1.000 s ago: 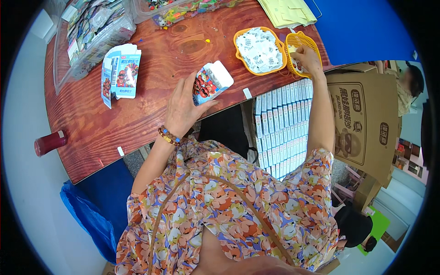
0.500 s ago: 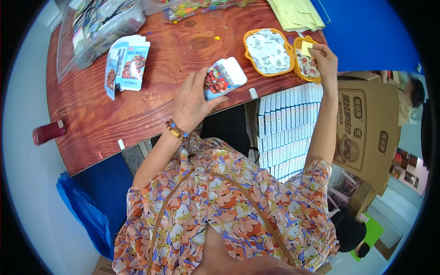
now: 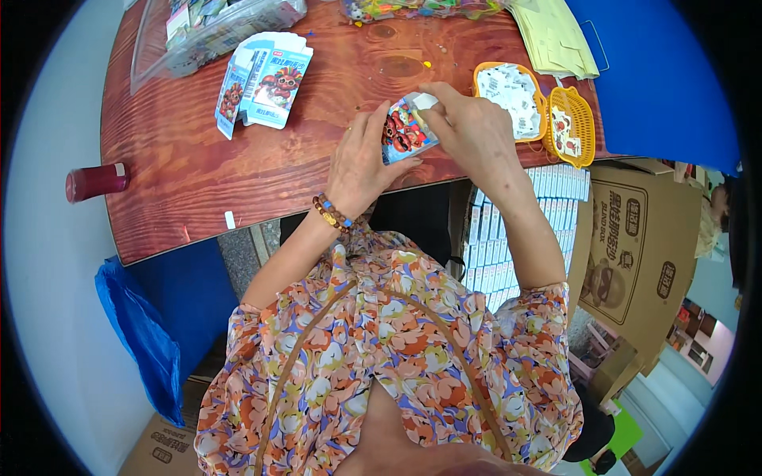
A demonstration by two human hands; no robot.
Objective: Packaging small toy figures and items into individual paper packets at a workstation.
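Note:
My left hand [image 3: 357,163] wraps round a small printed cardboard box [image 3: 403,133], blue with red cartoon figures, tilted above the table's front edge. My right hand [image 3: 472,127] is at the box's upper end, thumb and fingers closed about its white flap [image 3: 426,101]. Whether a paper slip is also between those fingers is hidden. Right of this hand stands a yellow basket [image 3: 544,119] heaped with small white packets. Joined beside it is a second yellow basket [image 3: 586,127] holding some printed cards or stickers. On the left, flattened blue cartons [image 3: 274,83] lie on the table.
The red-brown wooden table [image 3: 349,71] carries a clear bin [image 3: 230,24] of packets, a bag of colourful small toys [image 3: 421,8] and yellow paper sheets [image 3: 556,44]. A dark red cylinder [image 3: 97,182] is at the left edge. Below right, packed boxes [image 3: 492,238] fill a brown carton [image 3: 635,254].
My right hand has moved left from the second yellow basket, where it held a yellow slip, to the top of the small box. The view has shifted slightly.

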